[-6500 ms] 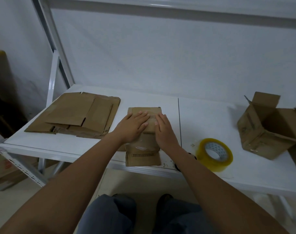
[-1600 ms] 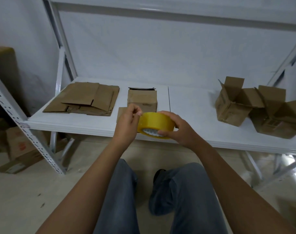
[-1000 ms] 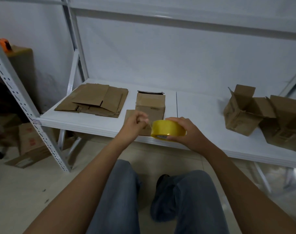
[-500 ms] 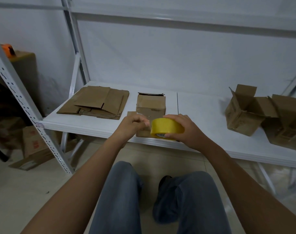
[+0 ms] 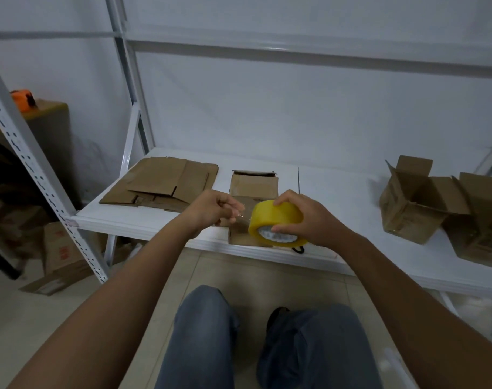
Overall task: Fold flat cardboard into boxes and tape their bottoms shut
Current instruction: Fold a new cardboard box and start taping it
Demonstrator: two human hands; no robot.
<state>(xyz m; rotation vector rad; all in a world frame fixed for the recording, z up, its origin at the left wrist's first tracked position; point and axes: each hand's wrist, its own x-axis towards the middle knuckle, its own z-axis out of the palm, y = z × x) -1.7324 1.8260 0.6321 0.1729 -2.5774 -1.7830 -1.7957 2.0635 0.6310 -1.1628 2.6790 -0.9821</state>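
White shelving carries a light, crushable box (image 5: 253, 186); before it the right hand (image 5: 309, 220) grips the stiff tape roll (image 5: 275, 223) while the left hand (image 5: 214, 209) pinches its thin, clingy end, best kept taut.

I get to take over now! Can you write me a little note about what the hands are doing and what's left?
Right hand grips the yellow tape roll. Left hand pinches the pulled-out tape end.
The folded box sits on the white shelf, behind the hands; no tape on it yet.
Flat cardboard lies at the left; two open boxes stand at the right.
Left: tape this box's bottom, then fold the flat ones.
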